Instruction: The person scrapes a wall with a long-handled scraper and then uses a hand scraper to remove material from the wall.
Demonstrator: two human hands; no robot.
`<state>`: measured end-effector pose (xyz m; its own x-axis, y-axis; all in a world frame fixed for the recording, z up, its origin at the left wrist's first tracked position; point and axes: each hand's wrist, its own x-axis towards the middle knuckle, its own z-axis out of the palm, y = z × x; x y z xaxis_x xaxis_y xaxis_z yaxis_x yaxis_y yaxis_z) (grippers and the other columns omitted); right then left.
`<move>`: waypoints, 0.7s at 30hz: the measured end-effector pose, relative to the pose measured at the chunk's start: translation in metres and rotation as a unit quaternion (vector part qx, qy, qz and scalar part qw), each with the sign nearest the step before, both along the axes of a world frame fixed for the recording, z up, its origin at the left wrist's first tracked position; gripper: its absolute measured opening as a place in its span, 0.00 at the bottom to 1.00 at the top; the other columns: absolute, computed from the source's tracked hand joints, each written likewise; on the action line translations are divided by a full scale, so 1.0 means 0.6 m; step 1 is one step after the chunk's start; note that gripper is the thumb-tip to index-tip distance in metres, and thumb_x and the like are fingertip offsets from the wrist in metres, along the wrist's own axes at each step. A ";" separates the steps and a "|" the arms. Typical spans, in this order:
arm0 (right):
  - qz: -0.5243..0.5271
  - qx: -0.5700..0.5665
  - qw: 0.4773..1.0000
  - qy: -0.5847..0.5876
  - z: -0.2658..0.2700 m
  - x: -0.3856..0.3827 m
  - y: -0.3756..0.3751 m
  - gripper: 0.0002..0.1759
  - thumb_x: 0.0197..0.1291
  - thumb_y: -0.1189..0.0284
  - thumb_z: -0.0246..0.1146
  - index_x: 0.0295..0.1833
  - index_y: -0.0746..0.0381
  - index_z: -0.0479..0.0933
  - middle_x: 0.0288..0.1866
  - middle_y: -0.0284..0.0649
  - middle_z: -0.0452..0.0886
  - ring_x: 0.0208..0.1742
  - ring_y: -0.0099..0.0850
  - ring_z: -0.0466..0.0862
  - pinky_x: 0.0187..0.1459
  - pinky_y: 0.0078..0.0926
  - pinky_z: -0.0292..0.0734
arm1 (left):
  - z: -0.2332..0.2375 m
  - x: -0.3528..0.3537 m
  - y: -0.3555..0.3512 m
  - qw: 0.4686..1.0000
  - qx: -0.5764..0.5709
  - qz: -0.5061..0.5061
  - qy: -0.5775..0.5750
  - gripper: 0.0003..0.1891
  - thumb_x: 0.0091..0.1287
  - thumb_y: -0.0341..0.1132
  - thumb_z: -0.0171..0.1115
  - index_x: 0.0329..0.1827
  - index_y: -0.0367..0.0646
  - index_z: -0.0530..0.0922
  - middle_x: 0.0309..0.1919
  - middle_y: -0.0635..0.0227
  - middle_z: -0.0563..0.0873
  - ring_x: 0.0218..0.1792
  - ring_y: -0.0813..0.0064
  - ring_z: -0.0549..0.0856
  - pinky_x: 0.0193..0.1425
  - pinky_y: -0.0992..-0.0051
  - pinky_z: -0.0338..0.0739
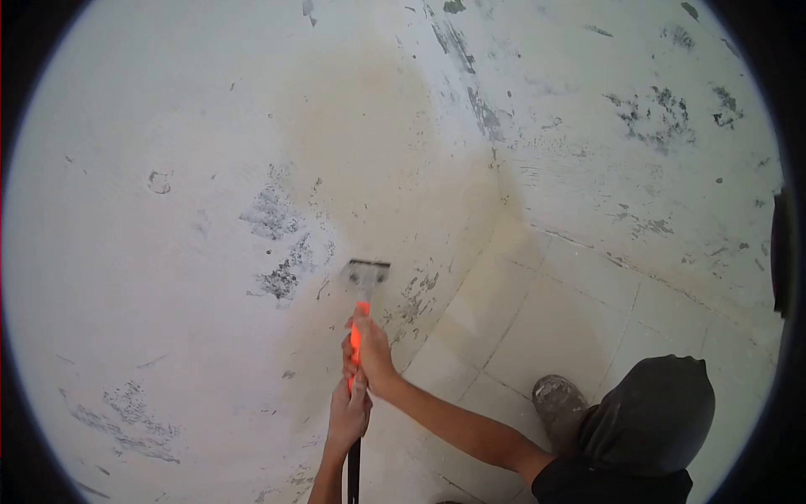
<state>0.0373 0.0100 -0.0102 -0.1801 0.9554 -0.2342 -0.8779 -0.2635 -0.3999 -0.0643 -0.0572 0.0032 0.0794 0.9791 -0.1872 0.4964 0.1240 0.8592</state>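
Note:
A long-handled scraper (360, 336) with an orange grip, a black lower shaft and a grey metal head lies across the middle of the view. Its wide blade (369, 264) is at the white, patchy wall (201, 336); whether it touches cannot be told. My right hand (374, 349) is wrapped round the orange grip just below the head. Lower down, my left hand (348, 412) closes round the handle where orange gives way to black. Dark scuffed patches (281, 273) mark the wall left of the blade, and more flaked spots (416, 298) lie to its right.
A second scuffed wall (579, 176) meets the first at a corner. Pale floor tiles (554, 319) run along its foot. My dirt-spotted shoe (558, 403) and dark-clothed knee (655, 416) are at lower right. A dark object (781, 252) shows at the right edge.

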 end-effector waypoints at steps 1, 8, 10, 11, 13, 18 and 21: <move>0.000 -0.003 1.000 0.000 -0.001 0.010 0.016 0.28 0.72 0.40 0.51 0.47 0.57 0.65 0.23 0.35 0.68 0.12 0.24 0.64 0.16 0.27 0.65 | -0.005 0.006 0.020 0.997 0.050 -0.042 0.033 0.21 0.81 0.53 0.44 0.42 0.43 0.68 0.15 0.76 0.68 0.08 0.85 0.65 0.09 0.79 0.59; -0.024 -0.026 0.999 0.021 -0.024 0.050 0.034 0.29 0.71 0.40 0.51 0.48 0.57 0.64 0.21 0.33 0.65 0.13 0.24 0.64 0.17 0.27 0.63 | 0.006 0.056 0.040 0.998 -0.048 -0.032 0.021 0.22 0.81 0.54 0.45 0.40 0.43 0.68 0.16 0.74 0.70 0.08 0.82 0.67 0.10 0.78 0.60; 0.001 -0.020 1.000 0.010 -0.020 0.051 0.019 0.30 0.71 0.39 0.51 0.48 0.57 0.64 0.21 0.32 0.65 0.13 0.24 0.63 0.17 0.27 0.63 | 0.013 0.056 0.002 0.998 -0.066 -0.005 0.008 0.22 0.81 0.54 0.45 0.40 0.42 0.68 0.16 0.73 0.70 0.08 0.81 0.67 0.10 0.77 0.61; 0.024 -0.029 0.999 0.013 -0.014 0.053 0.012 0.30 0.71 0.38 0.51 0.48 0.56 0.64 0.21 0.32 0.65 0.13 0.24 0.63 0.17 0.27 0.62 | 0.013 0.060 0.006 0.998 -0.068 -0.010 0.010 0.22 0.81 0.54 0.45 0.40 0.42 0.68 0.16 0.73 0.70 0.08 0.81 0.67 0.10 0.77 0.61; 0.051 -0.051 0.997 0.022 -0.018 0.046 0.006 0.30 0.71 0.38 0.51 0.48 0.56 0.64 0.21 0.32 0.65 0.13 0.24 0.63 0.17 0.26 0.62 | 0.017 0.060 0.001 0.998 -0.056 -0.001 0.038 0.22 0.81 0.54 0.44 0.40 0.41 0.68 0.15 0.73 0.70 0.07 0.81 0.67 0.10 0.77 0.61; -0.039 -0.059 0.995 0.067 -0.027 0.053 0.050 0.30 0.69 0.37 0.53 0.47 0.55 0.64 0.20 0.31 0.64 0.12 0.23 0.61 0.16 0.27 0.60 | 0.039 0.075 0.048 0.993 -0.105 -0.017 0.045 0.22 0.81 0.54 0.43 0.40 0.43 0.66 0.18 0.73 0.70 0.07 0.81 0.66 0.08 0.76 0.61; -0.020 -0.060 0.997 0.034 -0.025 0.065 0.039 0.30 0.69 0.38 0.53 0.47 0.56 0.64 0.20 0.31 0.64 0.12 0.23 0.61 0.16 0.26 0.60 | 0.005 0.069 0.040 0.998 -0.046 -0.043 0.030 0.22 0.81 0.55 0.43 0.39 0.43 0.66 0.17 0.73 0.69 0.07 0.81 0.66 0.08 0.76 0.61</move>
<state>0.0763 0.0335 -0.0250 -0.1611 0.9282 -0.3355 -0.9131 -0.2691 -0.3062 -0.0231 -0.0331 0.0062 0.1490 0.9474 -0.2833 0.5582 0.1559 0.8149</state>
